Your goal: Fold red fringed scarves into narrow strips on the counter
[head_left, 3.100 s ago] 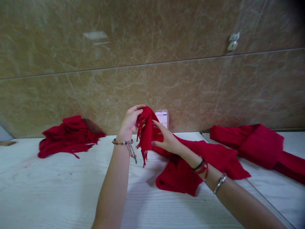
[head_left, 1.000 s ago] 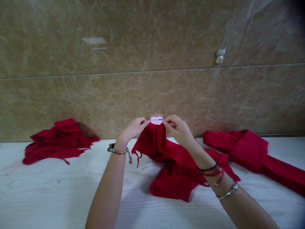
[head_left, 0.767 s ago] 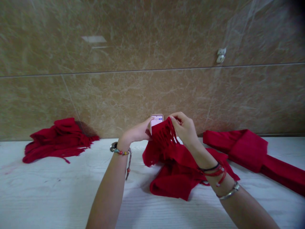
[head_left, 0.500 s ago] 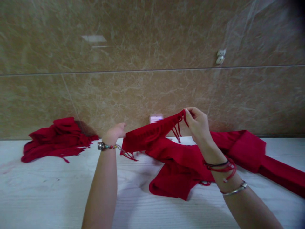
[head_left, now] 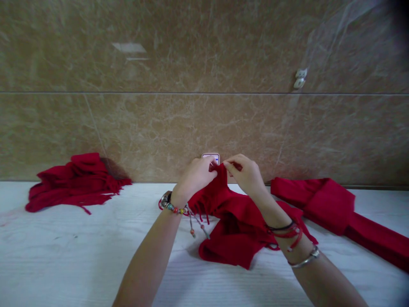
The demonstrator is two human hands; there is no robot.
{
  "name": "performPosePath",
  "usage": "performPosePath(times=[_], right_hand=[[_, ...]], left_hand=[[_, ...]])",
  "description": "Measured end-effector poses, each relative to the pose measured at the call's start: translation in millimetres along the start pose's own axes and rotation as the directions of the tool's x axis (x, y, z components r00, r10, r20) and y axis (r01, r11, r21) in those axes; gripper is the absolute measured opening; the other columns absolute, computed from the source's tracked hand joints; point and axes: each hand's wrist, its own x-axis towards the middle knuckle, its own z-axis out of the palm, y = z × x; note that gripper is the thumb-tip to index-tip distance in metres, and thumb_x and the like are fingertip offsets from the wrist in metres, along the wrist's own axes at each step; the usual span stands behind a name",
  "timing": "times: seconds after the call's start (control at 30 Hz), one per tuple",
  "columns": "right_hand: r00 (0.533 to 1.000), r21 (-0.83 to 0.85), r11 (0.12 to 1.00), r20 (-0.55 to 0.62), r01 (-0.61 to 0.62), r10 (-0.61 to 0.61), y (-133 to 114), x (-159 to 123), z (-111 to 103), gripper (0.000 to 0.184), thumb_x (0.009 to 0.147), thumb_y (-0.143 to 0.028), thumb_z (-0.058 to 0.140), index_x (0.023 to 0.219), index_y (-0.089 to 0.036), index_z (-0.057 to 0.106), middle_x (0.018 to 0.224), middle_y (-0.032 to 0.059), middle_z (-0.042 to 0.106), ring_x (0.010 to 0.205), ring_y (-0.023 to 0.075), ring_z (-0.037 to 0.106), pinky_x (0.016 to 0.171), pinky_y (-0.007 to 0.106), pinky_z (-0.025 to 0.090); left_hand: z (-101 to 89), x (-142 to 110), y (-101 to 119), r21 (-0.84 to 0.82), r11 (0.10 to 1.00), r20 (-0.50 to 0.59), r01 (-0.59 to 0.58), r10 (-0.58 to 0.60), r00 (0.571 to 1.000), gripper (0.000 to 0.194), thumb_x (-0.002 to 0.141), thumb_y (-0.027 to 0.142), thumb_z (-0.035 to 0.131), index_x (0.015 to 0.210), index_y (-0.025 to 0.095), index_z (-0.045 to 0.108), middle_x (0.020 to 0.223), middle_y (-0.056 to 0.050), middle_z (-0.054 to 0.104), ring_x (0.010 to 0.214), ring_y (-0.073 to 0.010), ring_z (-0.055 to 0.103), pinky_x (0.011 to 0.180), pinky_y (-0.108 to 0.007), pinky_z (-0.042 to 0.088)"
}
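A red fringed scarf [head_left: 234,221] lies bunched on the white table [head_left: 64,256] in front of me. My left hand [head_left: 196,175] and my right hand [head_left: 246,175] are close together above it, both pinching the scarf's fringed end, which is lifted off the table. Fringe strands hang below my left wrist, which wears a beaded bracelet. My right wrist carries red cords and a metal bangle.
A phone [head_left: 211,157] leans against the brown marble wall [head_left: 191,106] just behind my hands. A crumpled red scarf pile [head_left: 73,183] lies at the left by the wall. A long folded red scarf [head_left: 335,209] stretches along the table at the right.
Half a second ago my hands were apart, stretching the fringed end wide. They have come back together near the phone, and the end is gathered between them.
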Motion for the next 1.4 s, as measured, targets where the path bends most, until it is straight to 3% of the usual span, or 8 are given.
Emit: performPosePath(times=[0.27, 0.5, 0.63, 0.8, 0.9, 1.03, 1.2, 1.4], right_hand=[[0.992, 0.011, 1.000, 0.123, -0.013, 0.012, -13, -7, 12, 0.010, 0.074, -0.026, 0.055, 0.077, -0.019, 0.061, 0.078, 0.0041, 0.056, 0.058, 0.0129, 0.051, 0.057, 0.028, 0.043], [0.975, -0.313, 0.950, 0.207, -0.015, 0.084, -31, -23, 25, 0.011, 0.070, -0.013, 0.056, 0.080, -0.016, 0.060, 0.095, 0.0106, 0.055, 0.071, 0.0189, 0.056, 0.064, 0.031, 0.045], [0.977, -0.394, 0.918, 0.181, -0.033, 0.113, -20, -17, 17, 0.020, 0.075, -0.008, 0.046, 0.083, -0.016, 0.063, 0.098, 0.0106, 0.057, 0.081, 0.0198, 0.058, 0.070, 0.030, 0.045], [0.992, -0.290, 0.957, 0.115, -0.012, 0.048, -5, -6, 4, 0.020, 0.078, -0.011, 0.044, 0.081, -0.017, 0.063, 0.087, 0.0068, 0.059, 0.075, 0.0162, 0.057, 0.069, 0.028, 0.045], [0.985, -0.178, 0.983, 0.175, 0.034, -0.002, -14, -9, 7, 0.011, 0.075, -0.022, 0.057, 0.085, -0.016, 0.060, 0.082, 0.0050, 0.059, 0.068, 0.0147, 0.057, 0.065, 0.027, 0.045], [0.971, -0.211, 0.976, 0.238, 0.052, -0.001, -33, -22, 19, 0.025, 0.074, -0.037, 0.061, 0.087, -0.017, 0.055, 0.088, 0.0065, 0.059, 0.071, 0.0170, 0.057, 0.064, 0.030, 0.045], [0.963, -0.470, 0.882, 0.247, 0.026, 0.103, -41, -30, 28, 0.019, 0.076, -0.023, 0.056, 0.093, -0.016, 0.055, 0.097, 0.0104, 0.056, 0.076, 0.0204, 0.057, 0.061, 0.030, 0.043], [0.986, -0.496, 0.868, 0.150, 0.016, 0.067, -29, -18, 12, 0.018, 0.075, -0.011, 0.045, 0.084, -0.017, 0.060, 0.092, 0.0094, 0.060, 0.078, 0.0199, 0.057, 0.066, 0.029, 0.044]], left_hand=[[-23.9, -1, -1, 0.045, 0.996, -0.086, 0.071, -0.067, 0.994, 0.016, 0.075, 0.015, 0.048, 0.072, 0.016, 0.063, 0.067, -0.002, 0.064, 0.061, -0.0133, 0.054, 0.058, -0.023, 0.036], [-25.5, 1, -9, -0.047, 0.996, -0.147, 0.070, -0.076, 0.986, 0.015, 0.073, 0.021, 0.048, 0.063, 0.016, 0.058, 0.059, 0.001, 0.059, 0.054, -0.0108, 0.050, 0.051, -0.021, 0.032], [-41.1, -1, -17, -0.159, 0.985, -0.176, 0.058, -0.087, 0.981, 0.015, 0.072, 0.024, 0.048, 0.063, 0.015, 0.056, 0.057, 0.002, 0.055, 0.054, -0.0104, 0.048, 0.052, -0.021, 0.033], [-60.2, -9, -21, -0.322, 0.944, -0.218, 0.073, -0.149, 0.964, 0.013, 0.072, 0.023, 0.047, 0.065, 0.014, 0.055, 0.059, 0.003, 0.054, 0.055, -0.0097, 0.047, 0.053, -0.020, 0.035], [-59.7, -10, -19, -0.325, 0.943, -0.168, 0.069, -0.129, 0.977, 0.012, 0.071, 0.022, 0.048, 0.064, 0.014, 0.054, 0.057, 0.003, 0.052, 0.054, -0.0092, 0.046, 0.052, -0.020, 0.034], [-51.5, -8, -14, -0.297, 0.954, -0.089, 0.026, -0.054, 0.995, 0.013, 0.071, 0.022, 0.048, 0.065, 0.014, 0.056, 0.060, 0.003, 0.054, 0.056, -0.0092, 0.047, 0.055, -0.021, 0.036], [-45.7, -7, -6, -0.327, 0.945, -0.049, 0.026, -0.044, 0.998, 0.013, 0.071, 0.020, 0.047, 0.065, 0.014, 0.057, 0.061, 0.003, 0.055, 0.056, -0.0091, 0.048, 0.055, -0.020, 0.037], [-53.0, -7, -14, -0.375, 0.926, -0.161, 0.038, -0.106, 0.981, 0.012, 0.073, 0.020, 0.051, 0.064, 0.013, 0.056, 0.059, 0.003, 0.055, 0.056, -0.0085, 0.048, 0.055, -0.019, 0.036]])
